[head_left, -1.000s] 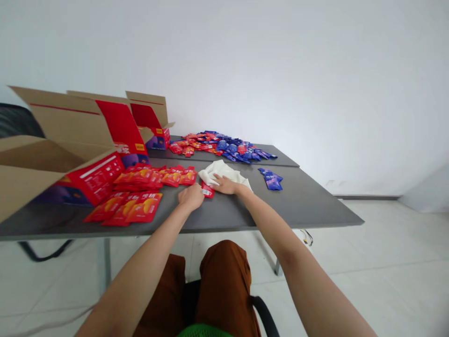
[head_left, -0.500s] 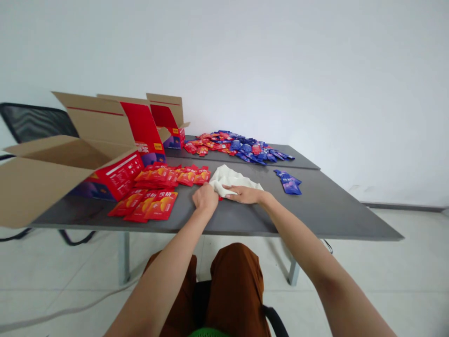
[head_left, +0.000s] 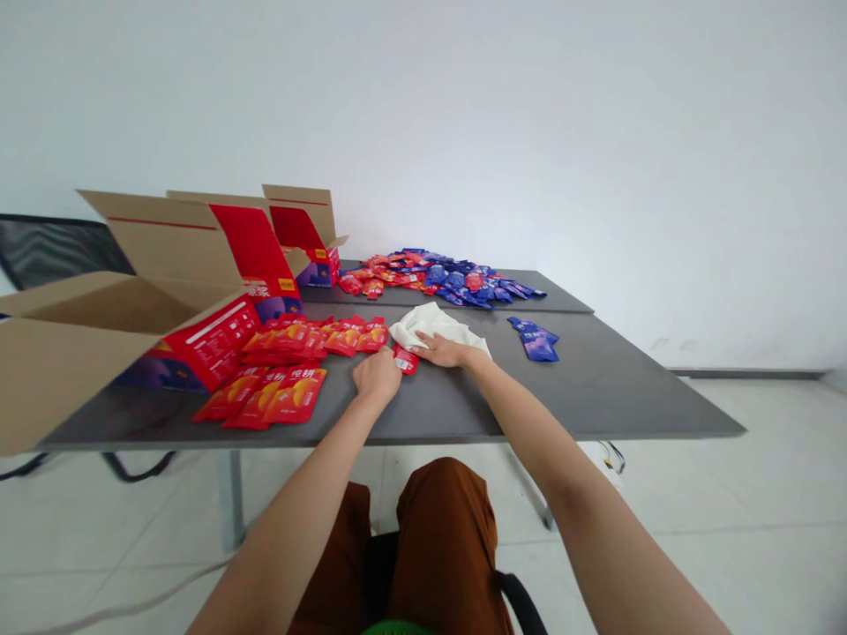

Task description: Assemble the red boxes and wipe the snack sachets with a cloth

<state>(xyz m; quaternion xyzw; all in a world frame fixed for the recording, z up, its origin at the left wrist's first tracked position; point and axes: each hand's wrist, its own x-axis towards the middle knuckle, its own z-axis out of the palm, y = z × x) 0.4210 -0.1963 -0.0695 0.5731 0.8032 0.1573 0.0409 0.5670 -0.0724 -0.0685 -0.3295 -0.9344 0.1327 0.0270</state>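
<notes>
My left hand [head_left: 377, 377] is closed at the near edge of the grey table's middle, its fingers at the corner of a red sachet [head_left: 406, 361] whose barcode side faces up. A crumpled white cloth [head_left: 440, 324] lies just beyond, partly covering that sachet. My right hand [head_left: 442, 350] presses on the cloth and grips its near side, thumb and fingertips on the fabric. To the left are red sachets with an orange picture, several in a heap [head_left: 288, 338] and several fanned out in front [head_left: 296, 395]. Blue sachets [head_left: 535, 341] lie to the right of the cloth.
Open cardboard boxes [head_left: 215, 339] stand along the left side, flaps spread over the table [head_left: 595, 401]. At the back is a mixed pile of red and blue sachets [head_left: 456, 280]. A black mesh chair [head_left: 63, 251] is behind the boxes.
The cloth and my right hand have shifted away from my left hand, exposing more of the red sachet between them. The whole view has turned slightly.
</notes>
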